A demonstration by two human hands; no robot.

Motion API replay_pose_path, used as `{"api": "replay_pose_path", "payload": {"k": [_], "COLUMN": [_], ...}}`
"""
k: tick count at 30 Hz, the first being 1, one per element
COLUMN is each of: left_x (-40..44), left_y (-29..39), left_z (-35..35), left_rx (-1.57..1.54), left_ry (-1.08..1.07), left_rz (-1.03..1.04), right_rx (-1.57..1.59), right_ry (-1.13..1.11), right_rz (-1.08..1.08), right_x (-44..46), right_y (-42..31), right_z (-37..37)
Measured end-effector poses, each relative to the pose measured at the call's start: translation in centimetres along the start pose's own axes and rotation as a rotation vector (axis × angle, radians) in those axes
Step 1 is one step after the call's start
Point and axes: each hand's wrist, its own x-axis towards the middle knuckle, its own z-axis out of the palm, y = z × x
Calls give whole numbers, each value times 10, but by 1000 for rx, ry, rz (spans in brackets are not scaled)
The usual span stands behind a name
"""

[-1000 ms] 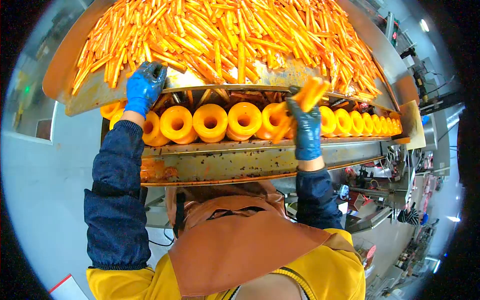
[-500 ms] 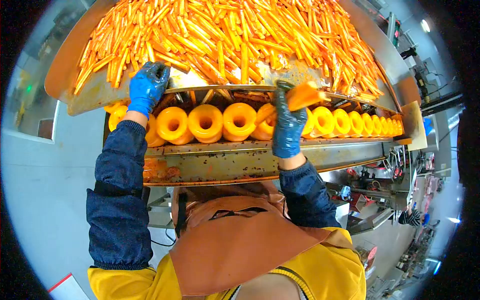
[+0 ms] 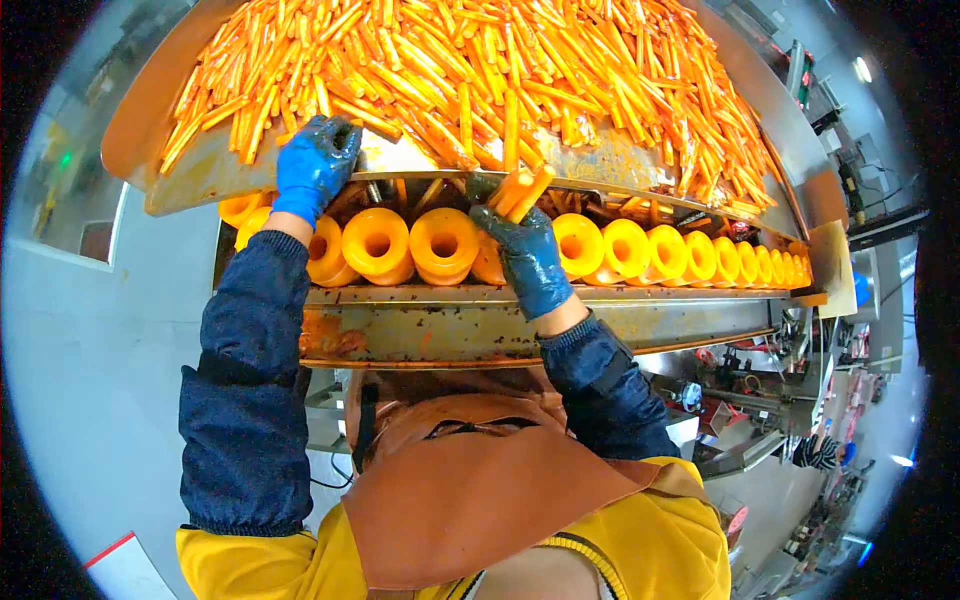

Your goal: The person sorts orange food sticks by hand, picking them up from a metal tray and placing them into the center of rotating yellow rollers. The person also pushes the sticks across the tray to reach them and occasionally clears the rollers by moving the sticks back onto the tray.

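Orange sticks (image 3: 440,80) lie heaped on a metal tray (image 3: 215,185). At the tray's front edge on the left is my left hand (image 3: 318,168), in a blue glove dark at the fingertips. Its fingers are curled beside the nearest sticks, and what they hold, if anything, is hidden. My right hand (image 3: 525,245), in a dark wet blue glove, is closed round a few orange sticks (image 3: 522,192) that point up. It is over a row of round orange cups (image 3: 445,245) with dark holes, hiding part of the row.
Below the cups runs a stained metal trough (image 3: 430,325) with orange residue at its left end. A tan board (image 3: 832,268) stands at the row's right end. Machinery and cables (image 3: 760,390) are farther right. A brown apron (image 3: 490,500) covers my front.
My right hand has moved left along the row of cups with the sticks in it, and they now point more upward. My left hand has shifted slightly right in view, along with the tray.
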Motion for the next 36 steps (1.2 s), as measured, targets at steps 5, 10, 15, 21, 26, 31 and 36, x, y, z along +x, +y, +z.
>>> {"api": "replay_pose_path", "payload": {"k": [5,10,15,21,26,31,36], "left_x": [1,2,3,2,4,2,2], "left_y": [-3,5,2,0,2,2,0], "left_z": [1,-4,-4,-2,-3,-4,1], "left_rx": [17,3,2,28,39,-1,15], "left_ry": [-23,-66,-72,-74,-77,-71,-37], "left_rz": [2,-52,-49,-35,-45,-50,-38], "right_rx": [2,10,-127,-252,-973,-969,-1596], "right_ry": [64,205,178,270,-66,-96,156], "right_rz": [100,-4,15,-91,-215,-136,-278], "right_x": [-9,-9,-12,-8,0,16,101], "right_y": [1,-2,-8,-15,24,-36,-65], "right_z": [-30,-47,-41,-14,-1,-7,-15]}}
